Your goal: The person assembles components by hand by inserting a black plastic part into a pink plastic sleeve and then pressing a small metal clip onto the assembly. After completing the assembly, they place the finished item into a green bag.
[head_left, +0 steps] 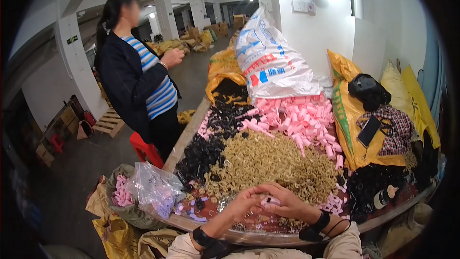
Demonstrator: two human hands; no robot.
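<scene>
Beige sleeves (344, 243) lie nearest. Left hand (246, 202) and right hand (287, 203) curl closely around a pink plastic part (272, 202), apparently to steady it, over the table's near edge (249, 238). Brown curved pieces (268, 160) lie heaped just beyond, presumably for easy reach.

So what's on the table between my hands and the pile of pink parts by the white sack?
In the head view, a broad heap of small tan pieces lies between your left hand, right hand and the pink parts.
</scene>
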